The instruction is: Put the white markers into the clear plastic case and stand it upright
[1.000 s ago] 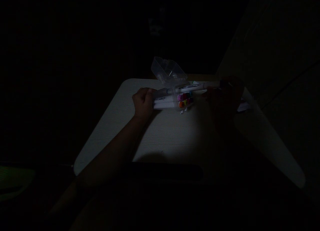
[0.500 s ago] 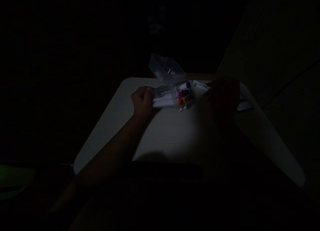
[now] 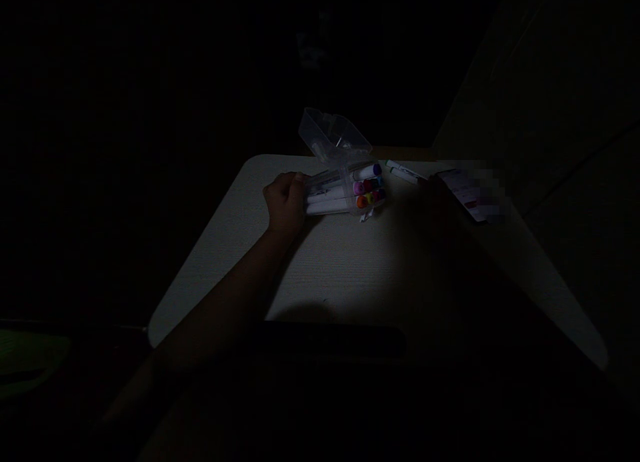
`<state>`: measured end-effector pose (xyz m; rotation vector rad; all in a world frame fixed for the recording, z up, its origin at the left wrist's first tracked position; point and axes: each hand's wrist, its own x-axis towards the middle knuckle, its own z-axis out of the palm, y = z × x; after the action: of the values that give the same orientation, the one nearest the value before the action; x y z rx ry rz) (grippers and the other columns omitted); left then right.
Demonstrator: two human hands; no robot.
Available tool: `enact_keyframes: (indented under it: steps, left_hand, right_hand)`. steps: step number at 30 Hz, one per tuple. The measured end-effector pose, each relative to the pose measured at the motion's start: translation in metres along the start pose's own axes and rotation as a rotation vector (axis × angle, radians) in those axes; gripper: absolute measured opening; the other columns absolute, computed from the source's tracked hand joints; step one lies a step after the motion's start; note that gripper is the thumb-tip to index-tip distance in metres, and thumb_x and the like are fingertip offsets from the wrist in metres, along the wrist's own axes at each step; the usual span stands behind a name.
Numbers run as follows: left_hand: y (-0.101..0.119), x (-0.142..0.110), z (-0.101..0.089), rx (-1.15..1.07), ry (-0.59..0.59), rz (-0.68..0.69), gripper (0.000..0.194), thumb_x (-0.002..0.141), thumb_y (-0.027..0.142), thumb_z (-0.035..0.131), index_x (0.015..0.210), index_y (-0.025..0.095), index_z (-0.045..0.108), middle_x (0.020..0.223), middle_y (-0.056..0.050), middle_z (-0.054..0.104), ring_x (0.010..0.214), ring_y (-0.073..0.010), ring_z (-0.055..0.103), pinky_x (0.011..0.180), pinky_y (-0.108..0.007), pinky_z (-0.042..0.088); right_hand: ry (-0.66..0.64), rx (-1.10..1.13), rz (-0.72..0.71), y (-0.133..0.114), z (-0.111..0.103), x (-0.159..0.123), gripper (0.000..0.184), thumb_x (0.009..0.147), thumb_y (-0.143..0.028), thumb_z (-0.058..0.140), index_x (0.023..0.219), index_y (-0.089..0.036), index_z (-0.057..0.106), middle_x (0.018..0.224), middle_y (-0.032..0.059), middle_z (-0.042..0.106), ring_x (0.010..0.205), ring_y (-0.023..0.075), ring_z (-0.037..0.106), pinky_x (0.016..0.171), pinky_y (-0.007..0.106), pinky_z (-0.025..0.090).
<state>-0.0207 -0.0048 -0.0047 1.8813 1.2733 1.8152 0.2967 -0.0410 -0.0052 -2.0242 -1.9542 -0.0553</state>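
Note:
My left hand [image 3: 284, 201] is closed round the base end of a clear plastic marker case [image 3: 327, 190], which lies on its side. Its hinged lid [image 3: 334, 137] stands open at the back. Several white markers with coloured caps fill the case, and an orange cap [image 3: 361, 202] and a purple cap [image 3: 377, 170] show at its mouth. To the right, in deep shadow, is my right hand [image 3: 436, 212]; its fingers are too dark to make out. Nearest to it are loose white markers with green ends [image 3: 404, 174] on the table.
A pale wood-grain table [image 3: 215, 249] with rounded corners carries everything. At its right side lies a flat printed item [image 3: 465, 194], partly blurred. A dark slot or bar [image 3: 330, 340] runs along the near edge. Surroundings are almost black, with something green [image 3: 30, 359] at lower left.
My right hand has drawn back toward me and lower, uncovering the printed item and more of the loose markers. My left hand and the case have barely moved.

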Motion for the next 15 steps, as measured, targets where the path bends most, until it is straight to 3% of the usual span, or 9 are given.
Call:
enact_keyframes:
  steps: [3, 5, 10, 15]
  left_hand:
    - [0.001, 0.0, 0.001, -0.004, 0.01, -0.005, 0.049, 0.095, 0.059, 0.043, 0.074, 0.021, 0.066, 0.068, -0.003, 0.06, 0.07, -0.0192, 0.061, 0.069, -0.035, 0.049]
    - [0.001, 0.0, 0.001, -0.007, 0.017, -0.001, 0.051, 0.094, 0.061, 0.043, 0.072, 0.021, 0.066, 0.066, -0.003, 0.059, 0.069, -0.0188, 0.06, 0.067, -0.034, 0.048]
    - [0.0, 0.002, 0.001, 0.011, 0.009, 0.004, 0.052, 0.093, 0.063, 0.043, 0.072, 0.022, 0.065, 0.064, -0.002, 0.058, 0.066, -0.018, 0.06, 0.064, -0.033, 0.047]
    - [0.001, 0.001, 0.0, 0.004, 0.0, 0.009, 0.048, 0.094, 0.059, 0.043, 0.074, 0.022, 0.065, 0.067, -0.002, 0.058, 0.071, -0.0181, 0.061, 0.068, -0.033, 0.049]
  right_hand:
    - [-0.059, -0.096, 0.034, -0.005, -0.002, -0.003, 0.064, 0.096, -0.039, 0.039, 0.151, -0.006, 0.041, 0.161, 0.0275, 0.032, 0.15, 0.0431, 0.031, 0.118, 0.063, 0.028]
    - [-0.078, -0.135, 0.028, -0.008, -0.005, -0.005, 0.061, 0.098, -0.04, 0.036, 0.149, -0.009, 0.043, 0.159, 0.0253, 0.036, 0.149, 0.0413, 0.032, 0.118, 0.062, 0.028]
    - [-0.079, -0.186, -0.002, -0.014, -0.013, -0.007, 0.055, 0.097, -0.036, 0.036, 0.14, -0.008, 0.053, 0.147, 0.0254, 0.05, 0.137, 0.0395, 0.047, 0.113, 0.054, 0.038]
    - [-0.078, -0.173, -0.04, -0.017, -0.015, -0.006, 0.047, 0.094, -0.031, 0.04, 0.128, -0.007, 0.062, 0.13, 0.0263, 0.062, 0.123, 0.0405, 0.057, 0.104, 0.055, 0.044]
